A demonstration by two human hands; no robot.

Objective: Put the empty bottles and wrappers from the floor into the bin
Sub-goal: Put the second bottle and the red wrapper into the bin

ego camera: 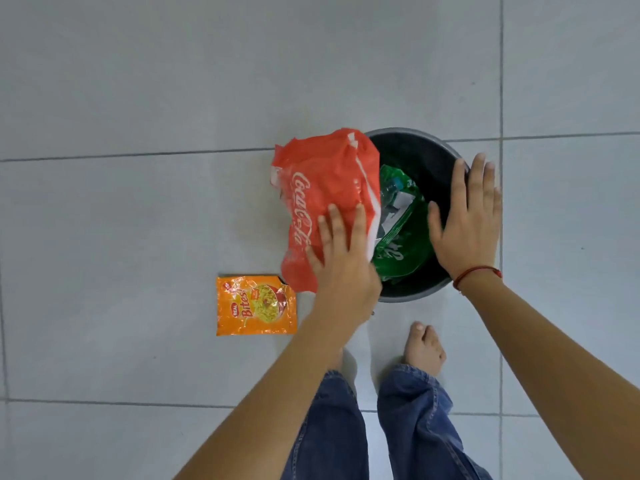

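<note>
Red crumpled plastic Coca-Cola wrapper (325, 188): under left hand (341, 258), fingers flat (thumb hidden, grip unclear). Best pushed fully past round black bin (408, 296) rim. Right hand (467, 220): spread.

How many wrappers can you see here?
3: red wrapper under the left hand, green wrapper in the bin, orange wrapper on the floor. More may hide inside.
</note>
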